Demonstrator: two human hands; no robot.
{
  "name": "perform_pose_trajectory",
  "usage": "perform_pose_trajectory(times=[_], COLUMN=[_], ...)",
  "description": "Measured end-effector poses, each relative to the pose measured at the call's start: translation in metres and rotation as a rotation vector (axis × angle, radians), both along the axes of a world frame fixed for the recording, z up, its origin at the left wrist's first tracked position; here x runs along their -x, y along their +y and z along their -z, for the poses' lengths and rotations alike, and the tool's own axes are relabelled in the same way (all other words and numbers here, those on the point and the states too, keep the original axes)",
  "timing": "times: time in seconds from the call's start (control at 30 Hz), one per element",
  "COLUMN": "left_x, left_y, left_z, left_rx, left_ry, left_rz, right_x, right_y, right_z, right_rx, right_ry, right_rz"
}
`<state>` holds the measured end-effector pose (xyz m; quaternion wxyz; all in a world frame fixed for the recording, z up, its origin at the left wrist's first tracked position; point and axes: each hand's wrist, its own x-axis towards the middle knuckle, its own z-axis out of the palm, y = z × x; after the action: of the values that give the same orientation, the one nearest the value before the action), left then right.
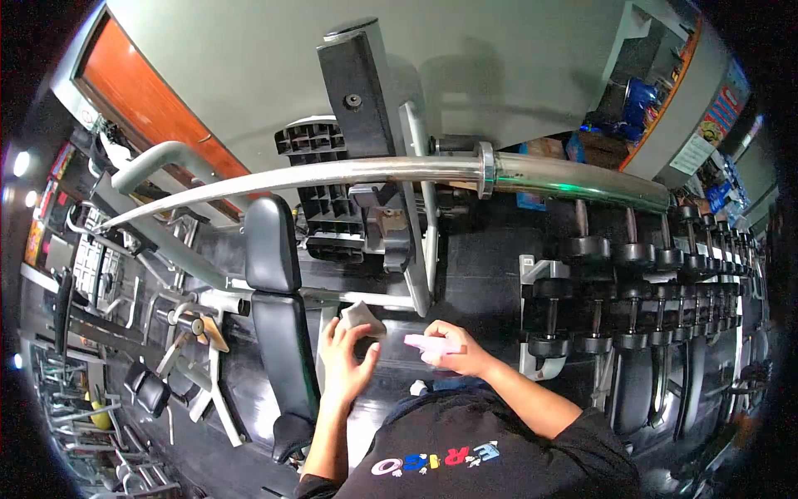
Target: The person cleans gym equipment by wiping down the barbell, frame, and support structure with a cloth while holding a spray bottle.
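My left hand (346, 366) is raised at the front of my body, its thumb apart from the fingers. A crumpled grey cloth (362, 318) shows behind and beyond those fingers, which curl over its near edge. In my right hand (462, 353) is a flat pink object (434, 343), pinched between thumb and fingers; its exact kind is unclear. Ahead of both hands a long shiny metal barbell (332, 172) stretches across the view, with its thick sleeve (573, 177) at the right. Neither hand touches the bar.
A black padded bench (281, 333) stands left of my hands. Behind the bar rises a rack upright (357, 91). At the right, several dumbbells (594, 316) sit on a tiered rack. An orange door (137, 75) is at the back left, with more gym machines (183, 324) below it.
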<state>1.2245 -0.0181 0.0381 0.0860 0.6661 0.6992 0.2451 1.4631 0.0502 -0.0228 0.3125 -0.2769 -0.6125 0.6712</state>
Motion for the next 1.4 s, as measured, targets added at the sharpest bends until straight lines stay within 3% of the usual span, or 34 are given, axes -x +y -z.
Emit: perform_pose_trajectory(times=[0.03, 0.1, 0.17, 0.27, 0.3, 0.37, 0.4, 0.43, 0.5, 0.57, 0.63, 0.67, 0.7, 0.77, 0.83, 0.9, 0.97, 1.03, 1.07, 1.1, 1.17, 1.2, 1.23, 1.3, 1.33, 1.4], left_x=[0.001, -0.002, -0.001, -0.018, -0.019, -0.044, -0.039, -0.039, -0.041, -0.036, -0.028, 0.000, -0.002, -0.009, -0.005, -0.014, -0.008, 0.003, 0.011, 0.010, 0.023, 0.035, 0.041, 0.090, 0.099, 0.134], left_y=[0.006, 0.011, 0.014, 0.014, 0.014, 0.007, 0.006, 0.007, 0.012, 0.016, 0.008, 0.011, 0.012, 0.018, 0.019, 0.023, 0.045, 0.064, 0.072, 0.079, 0.093, 0.096, 0.100, 0.106, 0.110, 0.121], left_z=[-0.009, -0.023, -0.021, -0.029, -0.034, -0.031, -0.009, -0.024, -0.041, -0.034, -0.028, 0.018, 0.013, -0.001, 0.006, -0.010, -0.028, -0.072, -0.062, -0.066, -0.038, -0.043, -0.058, 0.017, 0.004, 0.018], left_rx=[0.061, 0.111, 0.014, 0.018, 0.007, -0.047, -0.116, 0.042, 0.072, 0.022, 0.101, 0.409, 0.413, 0.304, 0.274, -0.144, -0.217, 0.442, 0.514, 0.513, 0.267, -0.108, 0.263, 0.418, 0.451, 0.572], left_ry=[-0.348, -0.409, -0.312, -0.618, -0.527, -0.953, -1.041, -1.390, -1.693, -1.653, -1.799, -1.992, -1.990, -2.076, -2.007, -1.345, -1.284, -1.423, -1.240, -1.497, -1.285, -0.561, -0.435, -1.459, -1.361, -1.442], left_rz=[-0.036, -0.111, -0.037, 0.057, 0.219, 0.131, 0.108, 0.105, 0.015, -0.017, 0.077, 0.054, 0.052, -0.174, -0.188, -0.088, -0.179, -0.138, -0.071, -0.192, 0.046, 0.375, 0.164, 0.199, 0.211, 0.210], right_x=[-0.002, 0.002, 0.012, 0.017, 0.019, 0.023, 0.024, 0.025, 0.029, 0.030, 0.036, 0.039, 0.041, 0.044, 0.051, 0.064, 0.075, 0.092, 0.100, 0.107, 0.121, 0.129, 0.140, 0.166, 0.183, 0.207], right_y=[0.004, 0.007, 0.008, 0.013, 0.013, 0.014, 0.014, 0.015, 0.021, 0.031, 0.036, 0.038, 0.038, 0.037, 0.038, 0.039, 0.041, 0.045, 0.048, 0.051, 0.059, 0.064, 0.067, 0.076, 0.077, 0.086], right_z=[-0.001, 0.002, -0.011, -0.019, -0.017, -0.022, -0.026, -0.027, -0.028, -0.050, -0.060, -0.057, -0.056, -0.055, -0.055, -0.061, -0.066, -0.061, -0.060, -0.059, -0.058, -0.050, -0.047, -0.046, -0.033, -0.003], right_rx=[-0.027, -0.070, 0.331, 0.420, 0.468, 0.504, 0.540, 0.574, 0.571, 0.502, 0.465, 0.435, 0.405, 0.410, 0.414, 0.423, 0.455, 0.433, 0.393, 0.353, 0.306, 0.360, 0.419, 0.348, 0.407, 0.434], right_ry=[-0.043, 0.025, 0.198, 0.317, 0.369, 0.400, 0.428, 0.457, 0.427, 0.310, 0.323, 0.321, 0.319, 0.311, 0.301, 0.323, 0.343, 0.379, 0.376, 0.373, 0.345, 0.370, 0.397, 0.403, 0.420, 0.335], right_rz=[-0.062, -0.082, -0.081, -0.163, -0.205, -0.231, -0.250, -0.267, -0.291, -0.484, -0.534, -0.576, -0.616, -0.584, -0.563, -0.544, -0.484, -0.474, -0.457, -0.438, -0.365, -0.346, -0.327, -0.261, -0.254, -0.239])
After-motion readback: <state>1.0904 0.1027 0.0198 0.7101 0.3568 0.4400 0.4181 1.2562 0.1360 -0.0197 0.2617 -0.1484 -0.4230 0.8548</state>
